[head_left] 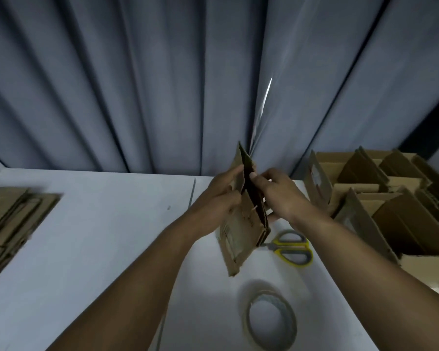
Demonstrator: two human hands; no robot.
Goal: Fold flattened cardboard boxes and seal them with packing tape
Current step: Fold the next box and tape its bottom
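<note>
A small flattened cardboard box is held edge-up above the white table, partly spread open along its top. My left hand grips its left panel with thumb and fingers curled over the edge. My right hand pinches the right panel near the top. A roll of clear packing tape lies flat on the table below the box. Yellow-and-grey scissors lie just right of the box's lower end.
A stack of flattened boxes lies at the table's left edge. Several folded open boxes crowd the right side. A grey pleated curtain hangs right behind the table.
</note>
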